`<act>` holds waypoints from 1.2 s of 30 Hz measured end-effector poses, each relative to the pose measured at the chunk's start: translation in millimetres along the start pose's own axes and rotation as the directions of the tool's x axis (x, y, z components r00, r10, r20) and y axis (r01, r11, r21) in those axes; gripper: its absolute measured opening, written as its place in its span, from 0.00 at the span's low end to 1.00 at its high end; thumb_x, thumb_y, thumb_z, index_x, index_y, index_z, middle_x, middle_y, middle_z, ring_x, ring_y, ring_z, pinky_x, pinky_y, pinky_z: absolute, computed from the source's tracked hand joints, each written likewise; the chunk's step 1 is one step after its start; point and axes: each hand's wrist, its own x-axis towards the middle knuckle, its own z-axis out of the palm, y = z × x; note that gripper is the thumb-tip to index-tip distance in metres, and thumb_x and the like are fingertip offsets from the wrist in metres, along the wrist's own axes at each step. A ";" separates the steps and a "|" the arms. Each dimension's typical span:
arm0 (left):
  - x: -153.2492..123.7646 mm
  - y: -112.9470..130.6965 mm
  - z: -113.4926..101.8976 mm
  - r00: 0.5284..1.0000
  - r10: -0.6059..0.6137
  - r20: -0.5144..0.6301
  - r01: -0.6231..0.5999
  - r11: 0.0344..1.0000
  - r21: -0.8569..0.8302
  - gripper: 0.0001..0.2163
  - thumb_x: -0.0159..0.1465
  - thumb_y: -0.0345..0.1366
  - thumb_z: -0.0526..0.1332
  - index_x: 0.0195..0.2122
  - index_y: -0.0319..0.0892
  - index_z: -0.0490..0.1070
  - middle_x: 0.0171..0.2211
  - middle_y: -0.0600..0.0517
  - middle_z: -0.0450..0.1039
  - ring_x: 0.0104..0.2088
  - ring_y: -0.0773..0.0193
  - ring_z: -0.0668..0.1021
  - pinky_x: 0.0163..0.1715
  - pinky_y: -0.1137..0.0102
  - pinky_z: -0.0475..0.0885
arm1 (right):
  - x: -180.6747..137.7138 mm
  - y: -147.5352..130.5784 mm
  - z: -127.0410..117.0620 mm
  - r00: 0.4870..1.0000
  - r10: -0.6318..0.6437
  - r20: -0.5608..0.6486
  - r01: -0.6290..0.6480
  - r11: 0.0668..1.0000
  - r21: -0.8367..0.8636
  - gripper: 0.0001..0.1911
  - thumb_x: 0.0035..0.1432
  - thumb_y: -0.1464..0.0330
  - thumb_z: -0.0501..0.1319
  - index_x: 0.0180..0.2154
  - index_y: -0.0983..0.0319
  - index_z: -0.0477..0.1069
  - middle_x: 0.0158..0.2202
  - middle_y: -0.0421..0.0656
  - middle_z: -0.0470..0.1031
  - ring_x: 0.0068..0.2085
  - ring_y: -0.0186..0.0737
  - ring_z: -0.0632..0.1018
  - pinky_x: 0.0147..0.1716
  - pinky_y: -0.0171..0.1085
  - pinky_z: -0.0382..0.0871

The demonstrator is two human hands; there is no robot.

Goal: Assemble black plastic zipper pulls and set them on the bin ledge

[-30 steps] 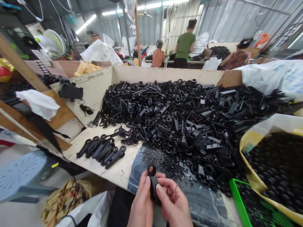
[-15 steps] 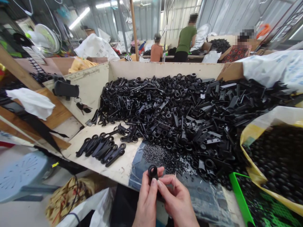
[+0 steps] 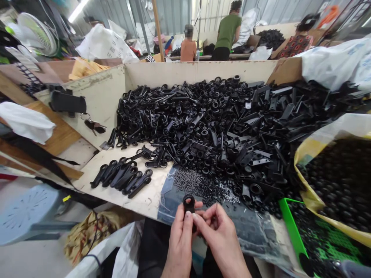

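My left hand (image 3: 181, 239) is closed around a black ring-ended plastic part (image 3: 189, 199), its ring end upward above the fingers. Against the lower end of that part presses the thumb of my right hand (image 3: 222, 235), with the other fingers curled behind. Whether the right fingers also pinch something small is hidden. Just beyond my hands lie small dark grey pieces (image 3: 188, 181) and silvery pins (image 3: 230, 193) on a dark mat (image 3: 246, 227). To the left, several handle-like black parts (image 3: 121, 175) with round ends rest side by side on the pale board.
A large heap of black plastic parts (image 3: 185, 123) fills the bench's back. At right are a yellow-edged sack (image 3: 301, 185) of black balls and a green tray (image 3: 292, 227). Keys (image 3: 94, 125) hang at left, above a blue stool (image 3: 26, 210). Several people work behind the back panel.
The view has tipped down slightly. My hands still grip the ring-ended part. A thin pin-like piece seen earlier between my right fingers no longer shows.
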 end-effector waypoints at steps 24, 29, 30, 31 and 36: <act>-8.7 44.5 -30.9 0.976 0.176 0.131 -0.213 0.903 0.374 0.21 0.63 0.46 0.66 0.56 0.47 0.78 0.38 0.44 0.83 0.42 0.47 0.80 0.47 0.61 0.73 | 19.5 -12.8 10.2 0.896 -0.015 0.443 0.110 0.976 -0.190 0.24 0.56 0.47 0.66 0.27 0.62 0.71 0.21 0.37 0.69 0.24 0.34 0.68 0.25 0.34 0.64; 32.8 83.3 -74.1 0.795 0.605 -0.037 -0.400 0.569 0.719 0.18 0.66 0.41 0.63 0.56 0.47 0.77 0.52 0.42 0.80 0.50 0.45 0.78 0.55 0.58 0.65 | 40.2 -24.5 12.0 0.848 -0.150 0.508 0.376 0.846 -0.379 0.22 0.61 0.52 0.63 0.49 0.60 0.78 0.22 0.34 0.68 0.24 0.35 0.69 0.24 0.33 0.62; 43.0 88.9 -83.4 0.688 0.725 -0.011 -0.402 0.394 0.826 0.17 0.66 0.40 0.62 0.54 0.45 0.79 0.49 0.41 0.81 0.50 0.43 0.77 0.56 0.55 0.62 | 45.7 -31.7 12.2 0.838 -0.189 0.511 0.436 0.796 -0.419 0.21 0.64 0.53 0.61 0.49 0.60 0.79 0.22 0.35 0.68 0.24 0.36 0.70 0.24 0.33 0.62; 52.9 92.5 -91.8 0.628 0.776 0.064 -0.378 0.232 0.896 0.16 0.67 0.38 0.61 0.54 0.46 0.79 0.47 0.42 0.82 0.50 0.43 0.76 0.56 0.54 0.59 | 52.3 -39.7 13.5 0.829 -0.237 0.506 0.495 0.732 -0.468 0.20 0.65 0.54 0.59 0.47 0.60 0.80 0.22 0.35 0.69 0.24 0.36 0.71 0.23 0.33 0.63; 84.0 90.2 -116.8 0.590 0.749 0.302 -0.334 -0.115 0.936 0.16 0.70 0.34 0.56 0.55 0.48 0.79 0.50 0.44 0.82 0.43 0.47 0.74 0.45 0.57 0.60 | 101.0 -76.0 44.0 0.784 -0.414 0.463 0.617 0.432 -0.658 0.15 0.68 0.62 0.55 0.47 0.60 0.78 0.30 0.40 0.76 0.30 0.40 0.78 0.33 0.35 0.69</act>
